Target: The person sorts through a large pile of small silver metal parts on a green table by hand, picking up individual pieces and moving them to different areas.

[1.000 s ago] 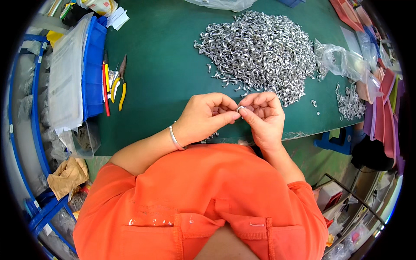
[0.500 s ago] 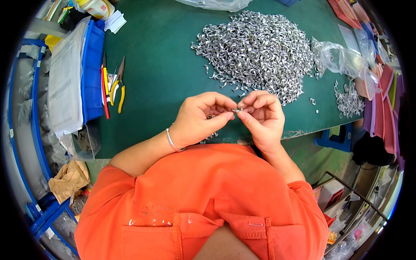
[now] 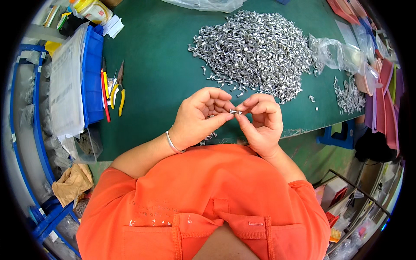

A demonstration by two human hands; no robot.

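Between the fingertips of both hands is a small shiny curved metal piece (image 3: 235, 112). My left hand (image 3: 200, 113) pinches one end of it between thumb and forefinger, and my right hand (image 3: 261, 120) pinches the other end. A few more metal pieces (image 3: 211, 136) show partly below my left palm, near the table's front edge. Just beyond my hands lies a large heap of small, curved silver metal pieces (image 3: 260, 52), with some strays at its near edge.
On the green table (image 3: 147, 86), yellow-handled pliers (image 3: 118, 93) and a red pen (image 3: 105, 95) lie beside a blue bin (image 3: 93, 73) at left. A clear plastic bag (image 3: 333, 54) and a smaller pile of metal rings (image 3: 349, 97) lie at right. A blue stool (image 3: 340, 138) stands below.
The small metal piece has turned between my fingertips. My right hand has shifted slightly down, and both hands still pinch the piece.
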